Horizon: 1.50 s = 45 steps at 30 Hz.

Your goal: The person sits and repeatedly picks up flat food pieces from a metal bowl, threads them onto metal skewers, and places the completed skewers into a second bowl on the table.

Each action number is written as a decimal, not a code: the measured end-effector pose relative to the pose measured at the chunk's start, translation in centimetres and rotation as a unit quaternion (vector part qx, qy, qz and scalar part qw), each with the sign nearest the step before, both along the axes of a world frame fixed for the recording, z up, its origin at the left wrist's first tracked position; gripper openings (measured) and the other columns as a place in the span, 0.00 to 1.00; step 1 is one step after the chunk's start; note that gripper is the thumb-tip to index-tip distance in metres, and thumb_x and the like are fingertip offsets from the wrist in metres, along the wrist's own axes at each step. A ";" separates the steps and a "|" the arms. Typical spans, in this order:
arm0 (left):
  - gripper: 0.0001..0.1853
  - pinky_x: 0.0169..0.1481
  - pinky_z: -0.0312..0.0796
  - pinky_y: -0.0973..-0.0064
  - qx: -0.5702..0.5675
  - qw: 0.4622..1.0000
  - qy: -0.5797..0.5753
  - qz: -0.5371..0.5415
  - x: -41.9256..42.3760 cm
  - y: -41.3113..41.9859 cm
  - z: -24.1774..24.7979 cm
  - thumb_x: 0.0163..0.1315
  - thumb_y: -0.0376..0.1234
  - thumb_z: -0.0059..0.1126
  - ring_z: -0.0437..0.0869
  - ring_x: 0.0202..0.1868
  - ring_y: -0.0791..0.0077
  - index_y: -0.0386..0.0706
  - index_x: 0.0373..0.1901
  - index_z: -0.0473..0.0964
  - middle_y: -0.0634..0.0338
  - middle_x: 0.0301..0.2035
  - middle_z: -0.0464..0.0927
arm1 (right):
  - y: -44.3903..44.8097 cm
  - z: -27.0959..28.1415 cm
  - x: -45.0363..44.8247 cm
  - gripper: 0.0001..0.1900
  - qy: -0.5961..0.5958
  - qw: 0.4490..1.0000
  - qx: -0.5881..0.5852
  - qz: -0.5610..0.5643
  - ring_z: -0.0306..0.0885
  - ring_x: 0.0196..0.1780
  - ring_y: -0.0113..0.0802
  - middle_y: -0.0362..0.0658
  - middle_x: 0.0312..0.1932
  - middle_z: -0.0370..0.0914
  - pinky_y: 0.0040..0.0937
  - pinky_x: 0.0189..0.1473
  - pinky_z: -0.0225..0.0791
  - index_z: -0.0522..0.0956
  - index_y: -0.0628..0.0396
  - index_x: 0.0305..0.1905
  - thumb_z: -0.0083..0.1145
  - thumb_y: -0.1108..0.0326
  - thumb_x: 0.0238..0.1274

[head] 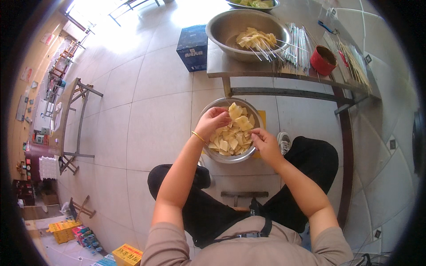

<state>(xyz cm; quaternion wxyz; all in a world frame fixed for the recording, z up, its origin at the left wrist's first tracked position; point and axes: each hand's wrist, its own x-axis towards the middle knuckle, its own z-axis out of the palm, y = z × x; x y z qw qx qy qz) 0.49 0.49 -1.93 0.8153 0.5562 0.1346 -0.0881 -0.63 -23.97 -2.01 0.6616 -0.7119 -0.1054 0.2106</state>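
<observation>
Pale yellow slices of food [227, 143] fill a metal bowl [229, 161] low between my knees. Above it my left hand [218, 118] has its fingers bent beside a pale slice [235, 110]; whether they grip it is hard to tell. My right hand [264, 141] pinches the end of what looks like a thin skewer near another slice [244, 123]. On the metal table, a large steel basin [216, 36] contains slices threaded on thin skewers [266, 53]. Many loose metal skewers [299, 46] lie to its right.
The metal table's front edge [283, 74] runs beyond the bowl. A red round container [323, 60] and bamboo skewers [356, 63] sit on it, with a dish of green leaves [254, 4] behind. A dark blue box [193, 48] stands left of the table; another table [68, 99] is farther left.
</observation>
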 end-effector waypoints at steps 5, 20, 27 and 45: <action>0.12 0.49 0.75 0.65 0.582 0.774 0.015 -0.249 -0.9 0.3 -6.8 0.51 0.33 0.62 0.84 0.42 0.55 0.40 0.37 0.80 0.49 0.36 0.83 | -0.2 -0.8 0.5 0.10 -0.029 0.999 -0.018 -0.015 0.62 0.24 0.18 0.32 0.24 0.69 0.19 0.26 0.57 0.76 0.61 0.49 0.49 0.68 0.72; 0.16 0.53 0.75 0.62 0.694 0.647 0.017 -0.316 -3.0 -1.3 -9.5 0.53 0.35 0.62 0.82 0.48 0.52 0.39 0.42 0.76 0.47 0.44 0.79 | -0.5 0.5 0.3 0.10 -0.040 0.999 -0.031 0.005 0.61 0.25 0.17 0.31 0.24 0.68 0.20 0.27 0.57 0.76 0.63 0.49 0.49 0.68 0.72; 0.12 0.52 0.76 0.62 0.701 0.647 0.023 -0.299 -3.0 -0.9 -10.7 0.57 0.31 0.56 0.82 0.48 0.52 0.39 0.43 0.75 0.46 0.44 0.79 | -0.2 0.2 0.2 0.10 -0.038 0.999 -0.025 0.002 0.61 0.25 0.17 0.32 0.25 0.69 0.19 0.28 0.57 0.76 0.63 0.49 0.49 0.69 0.71; 0.13 0.48 0.80 0.75 0.088 0.992 -0.017 0.083 0.6 1.3 -0.6 0.63 0.27 0.59 0.84 0.41 0.69 0.33 0.49 0.72 0.55 0.40 0.81 | -0.5 1.7 0.1 0.11 -0.003 0.999 -0.036 0.022 0.73 0.32 0.24 0.42 0.29 0.80 0.27 0.35 0.67 0.77 0.64 0.46 0.52 0.68 0.68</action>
